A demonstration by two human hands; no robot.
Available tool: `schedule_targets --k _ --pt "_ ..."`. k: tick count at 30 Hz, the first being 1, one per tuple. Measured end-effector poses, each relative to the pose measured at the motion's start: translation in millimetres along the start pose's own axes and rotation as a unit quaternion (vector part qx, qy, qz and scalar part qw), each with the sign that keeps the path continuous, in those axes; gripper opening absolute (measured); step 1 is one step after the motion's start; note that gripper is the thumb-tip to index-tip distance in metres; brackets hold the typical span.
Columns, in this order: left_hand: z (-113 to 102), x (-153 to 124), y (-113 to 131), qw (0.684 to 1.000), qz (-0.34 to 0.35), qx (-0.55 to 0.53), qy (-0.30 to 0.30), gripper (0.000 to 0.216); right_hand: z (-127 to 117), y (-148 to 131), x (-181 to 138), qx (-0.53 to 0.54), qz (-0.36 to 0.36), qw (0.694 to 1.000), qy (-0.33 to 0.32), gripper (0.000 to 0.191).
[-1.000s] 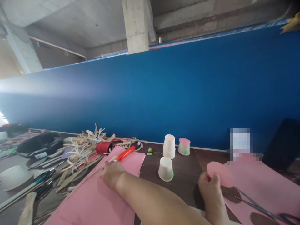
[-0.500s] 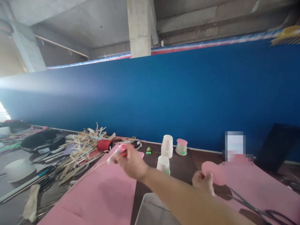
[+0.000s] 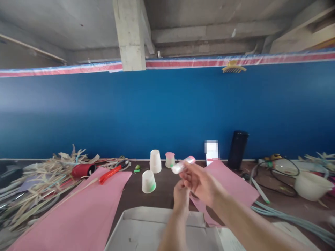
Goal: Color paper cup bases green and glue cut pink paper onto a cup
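In the head view my right hand (image 3: 197,179) is closed around a glue stick (image 3: 180,166), a whitish clear tube with a pink end. My left hand (image 3: 181,195) is closed just below it, the two hands touching or nearly so. The pink paper disc seen in the left fingers half a second ago is now hidden behind the hands. Beyond them stands a white cup topped with pink (image 3: 170,160). To its left are a stack of white cups (image 3: 155,161) and a single upturned white cup (image 3: 148,182) with a green mark.
Pink paper sheets (image 3: 70,209) lie left and right; a long red object (image 3: 110,175) rests on the left one. An open white box (image 3: 146,226) is in front. Pale strips (image 3: 52,184) heap up at left. A black cylinder (image 3: 237,150) and white bowl (image 3: 312,184) stand right.
My right hand has come back from the left sheet with the glue stick to my left hand. The view has swung right. The red object on the left sheet now shows uncovered.
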State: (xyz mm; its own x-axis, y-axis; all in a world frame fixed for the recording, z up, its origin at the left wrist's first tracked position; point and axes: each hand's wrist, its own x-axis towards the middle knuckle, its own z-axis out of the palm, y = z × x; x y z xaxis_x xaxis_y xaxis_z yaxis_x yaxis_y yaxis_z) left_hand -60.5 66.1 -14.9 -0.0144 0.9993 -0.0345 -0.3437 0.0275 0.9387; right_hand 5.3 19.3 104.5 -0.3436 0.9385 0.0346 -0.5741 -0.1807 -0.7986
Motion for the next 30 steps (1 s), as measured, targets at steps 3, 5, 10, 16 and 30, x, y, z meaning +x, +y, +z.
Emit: schedule_targets --k 3,5,10,16,30 --pt "-2 -9 -3 0.997 0.045 0.059 0.031 0.026 -41 -20 -31 0.037 -0.032 0.998 0.040 0.011" --pt "-3 -11 -3 0.993 0.059 0.098 0.031 0.028 -68 -21 -45 0.065 -0.046 0.994 0.073 0.010" --pt "-5 -12 1 0.980 0.093 0.165 0.066 0.030 -116 3 -59 0.139 -0.060 0.985 0.084 0.010" --pt "0 -21 8 0.963 0.128 0.221 0.084 0.030 -132 21 -59 0.153 -0.075 0.980 0.103 0.012" --pt "-2 -28 32 0.942 0.114 0.292 0.122 0.028 -143 18 -51 0.176 -0.067 0.976 0.106 0.012"
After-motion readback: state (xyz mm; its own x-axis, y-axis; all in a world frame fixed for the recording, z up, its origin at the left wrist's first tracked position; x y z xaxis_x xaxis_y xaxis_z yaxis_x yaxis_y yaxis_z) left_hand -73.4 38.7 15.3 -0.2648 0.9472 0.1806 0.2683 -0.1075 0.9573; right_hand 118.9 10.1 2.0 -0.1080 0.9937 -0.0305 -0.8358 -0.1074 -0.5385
